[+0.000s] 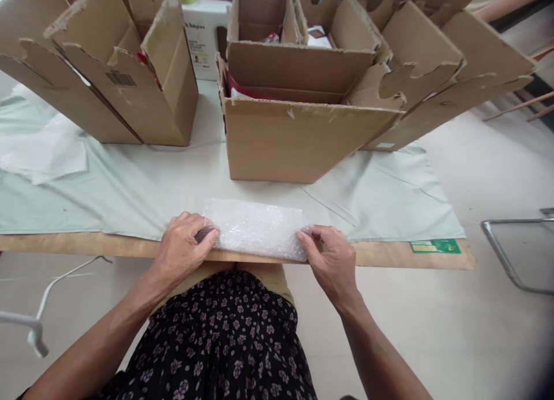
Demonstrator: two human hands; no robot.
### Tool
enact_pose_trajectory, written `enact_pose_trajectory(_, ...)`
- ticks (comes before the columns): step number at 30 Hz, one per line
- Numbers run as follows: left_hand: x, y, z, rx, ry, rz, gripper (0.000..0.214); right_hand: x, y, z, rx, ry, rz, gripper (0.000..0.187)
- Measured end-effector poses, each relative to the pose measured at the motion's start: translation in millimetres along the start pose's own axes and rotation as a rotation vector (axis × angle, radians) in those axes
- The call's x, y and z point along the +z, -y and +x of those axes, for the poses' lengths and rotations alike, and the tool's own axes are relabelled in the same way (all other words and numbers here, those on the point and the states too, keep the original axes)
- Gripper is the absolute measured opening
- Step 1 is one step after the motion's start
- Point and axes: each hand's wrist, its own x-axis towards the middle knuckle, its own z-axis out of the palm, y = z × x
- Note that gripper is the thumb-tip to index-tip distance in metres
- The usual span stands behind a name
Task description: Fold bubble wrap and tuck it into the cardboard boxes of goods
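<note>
A clear bubble wrap sheet (257, 227) lies flat at the table's front edge, its near side reaching over the bare wood. My left hand (185, 238) pinches its left end between thumb and fingers. At the opposite end, my right hand (326, 251) grips the near right corner, thumb on top. Both hands are closed on the wrap, and the fingertips beneath it are hidden. Just beyond the wrap stands an open cardboard box (294, 140) with something red and white inside.
More open cardboard boxes (168, 100) stand at the left and right. Behind them is a white bottle (208, 36) with a green cap. Loose plastic wrap (47, 149) lies at left, a green card (435, 246) at the right edge. A person's arm (511, 2) shows at upper right.
</note>
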Motion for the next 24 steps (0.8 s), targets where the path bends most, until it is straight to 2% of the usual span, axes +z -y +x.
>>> enact_pose_trajectory(4, 1.8, 4, 2, -0.044, 0.007, 0.185, 0.021, 0, -11, 11, -0.113, 0.050, -0.251, 0.034)
enact_pose_trajectory(7, 1.0, 8, 3, -0.075, -0.020, 0.267, 0.039, -1, -17, 23, -0.115, 0.071, -0.304, 0.052)
enact_pose_trajectory(8, 1.0, 8, 4, -0.084, -0.018, 0.277, 0.039, 0, -18, 28, -0.114, 0.093, -0.306, 0.053)
enact_pose_trajectory(11, 1.1, 4, 8, -0.101, 0.036, 0.237, 0.024, 5, -14, 44, -0.126, 0.223, -0.261, 0.032)
enact_pose_trajectory(13, -2.5, -2, 10, -0.125, 0.071, 0.149, 0.021, 3, -7, 48, -0.106, 0.276, -0.151, 0.018)
enact_pose_trajectory(16, -19.3, -7, 12, -0.237, 0.096, -0.049, 0.020, -11, 10, 39, 0.051, 0.253, 0.098, 0.011)
enact_pose_trajectory(18, -35.4, -4, 18, -0.291, 0.081, -0.133, 0.019, -21, 27, 22, 0.164, 0.282, 0.303, 0.024)
enact_pose_trajectory(20, -48.1, 3, 31, -0.252, 0.051, -0.101, 0.027, -21, 46, 0, 0.246, 0.395, 0.517, 0.043)
enact_pose_trajectory(22, -50.9, 13, 51, -0.149, 0.030, 0.011, 0.038, -8, 64, -23, 0.306, 0.507, 0.665, 0.058)
enact_pose_trajectory(24, -43.1, 22, 72, -0.051, 0.056, 0.135, 0.044, 13, 78, -41, 0.343, 0.516, 0.700, 0.064)
